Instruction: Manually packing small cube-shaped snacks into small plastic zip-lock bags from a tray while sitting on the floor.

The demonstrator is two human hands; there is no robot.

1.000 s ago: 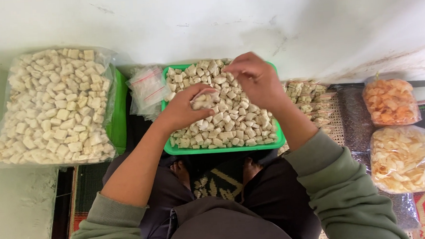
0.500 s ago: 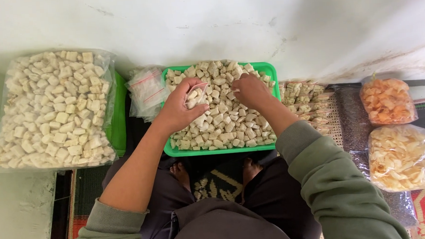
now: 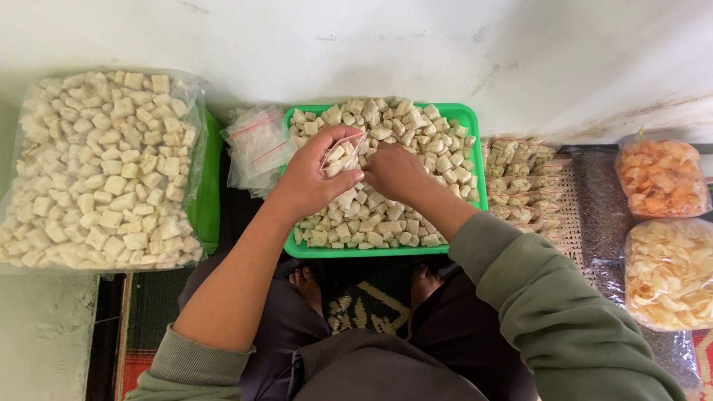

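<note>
Right now my left hand (image 3: pixel 311 182) is pinching a small clear plastic zip pouch (image 3: pixel 340 155), partly filled with pale cracker cubes, thumb and fingers closed on its sides. Pouch sits just above the middle of the green rectangular plastic tray (image 3: pixel 466 117), which is heaped with the same pale square cracker pieces (image 3: pixel 419 144). My right hand (image 3: pixel 394 171) is right beside the pouch, fingers curled in at its mouth; can't tell whether they're holding any pieces or just touching the rim. Both forearms cross over the tray's near edge.

Left of the tray: stack of empty small clear zip bags with red strips (image 3: pixel 258 145). Further left, a big clear plastic sack of pale cracker cubes (image 3: pixel 99 173) resting on a second green tray (image 3: pixel 208 196). Right of the tray: row of filled small pouches (image 3: pixel 522 179) on a woven mat. Far right: clear bag of orange chips (image 3: pixel 662 178), and below it a clear bag of pale yellow chips (image 3: pixel 679 273)
</note>
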